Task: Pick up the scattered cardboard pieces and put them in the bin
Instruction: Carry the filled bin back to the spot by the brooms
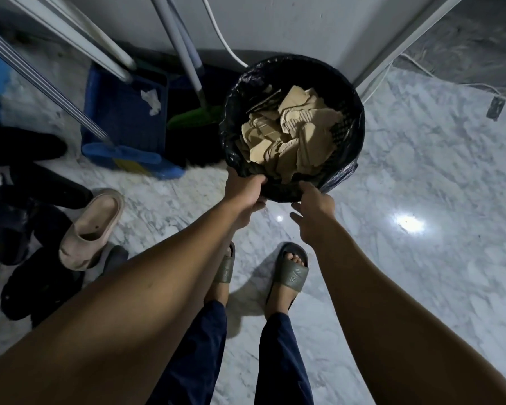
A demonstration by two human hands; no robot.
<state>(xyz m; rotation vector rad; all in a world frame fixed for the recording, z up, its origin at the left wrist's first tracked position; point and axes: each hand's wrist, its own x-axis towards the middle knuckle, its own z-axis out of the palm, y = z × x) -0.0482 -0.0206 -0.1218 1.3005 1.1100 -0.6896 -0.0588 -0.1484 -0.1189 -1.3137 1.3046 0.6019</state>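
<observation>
Beside a wall on the marble floor point(421, 206), the left hand point(246, 188) clamps its fingers over the near rim of the bin point(355, 112), apparently to steady it; the right hand point(314, 204) touches the rim with fingers apart; cardboard pieces point(289, 133) fill the bin

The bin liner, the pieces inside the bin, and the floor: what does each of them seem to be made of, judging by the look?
Bin liner: probably thin plastic film. It is black and glossy, with creases that catch the light.
Cardboard pieces: corrugated cardboard, matt tan. Fluted ribs show on the torn faces.
Floor: polished marble or marble-look tile, I cannot tell which. It is white with grey veins and mirrors a lamp.
</observation>
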